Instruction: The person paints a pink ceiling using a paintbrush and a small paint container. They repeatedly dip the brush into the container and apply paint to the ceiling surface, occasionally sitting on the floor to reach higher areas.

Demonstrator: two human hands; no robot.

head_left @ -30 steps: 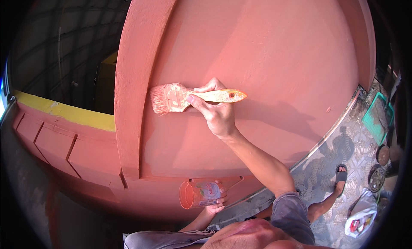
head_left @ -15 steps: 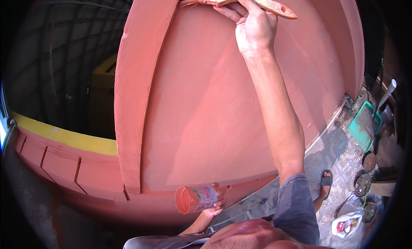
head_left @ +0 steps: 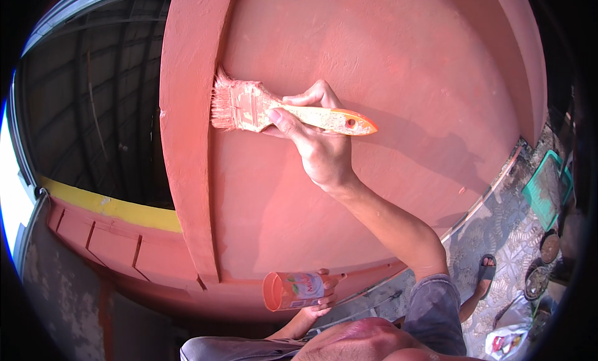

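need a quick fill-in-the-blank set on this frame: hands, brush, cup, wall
1. The right hand holds a ____ by its handle.
2. The brush's bristles touch the wall, which is painted ____.
3. The left hand holds a ____, its open mouth turned to the person's left.
4. The strip topping the low wall at left is ____.

Missing words: brush; red; cup; yellow

The right hand (head_left: 321, 150) grips the flat, paint-smeared wooden brush (head_left: 274, 110) against the terracotta-painted plaster wall (head_left: 398, 56), its bristles touching the raised vertical band (head_left: 187, 124) to the left. Below, near the wall's foot, the left hand (head_left: 321, 292) holds a paint-coated plastic cup (head_left: 293, 290) lying sideways, mouth to the left. Right of the wall, on the patterned floor (head_left: 498, 230), a green tray (head_left: 547, 190) lies above a sandalled foot (head_left: 484, 275).
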